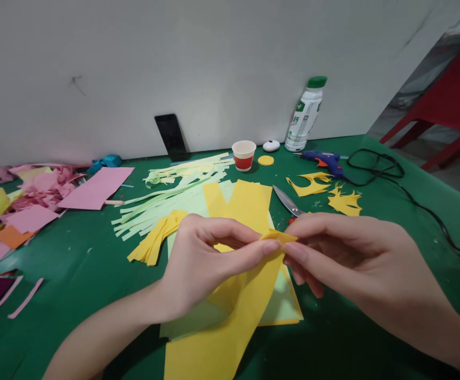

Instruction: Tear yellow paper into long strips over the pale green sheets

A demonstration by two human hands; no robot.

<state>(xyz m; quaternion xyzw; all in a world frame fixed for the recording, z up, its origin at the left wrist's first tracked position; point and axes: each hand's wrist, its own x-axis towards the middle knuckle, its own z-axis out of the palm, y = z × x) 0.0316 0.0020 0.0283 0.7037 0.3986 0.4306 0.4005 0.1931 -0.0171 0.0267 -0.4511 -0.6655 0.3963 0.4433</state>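
Between my two hands is a long sheet of yellow paper [249, 301], its far end folded over at the fingertips. My left hand [209, 258] pinches the folded end between thumb and forefinger. From the other side, my right hand [344, 264] pinches the same end, thumb below the fold. The sheet's near end runs down out of view. Beneath lie pale green sheets [285, 301] and more yellow paper [249, 203]. A bundle of yellow strips [156, 240] rests left of my left hand. Scissors [287, 200] lie just beyond my right hand, their handles mostly hidden.
Fringed green strips [134, 221], a paper cup [244, 157], a phone [171, 136] and a bottle [304, 116] stand or lie toward the wall. A blue glue gun [327, 160] trails a black cord [423, 211] at right. Pink scraps [51, 190] pile up at left.
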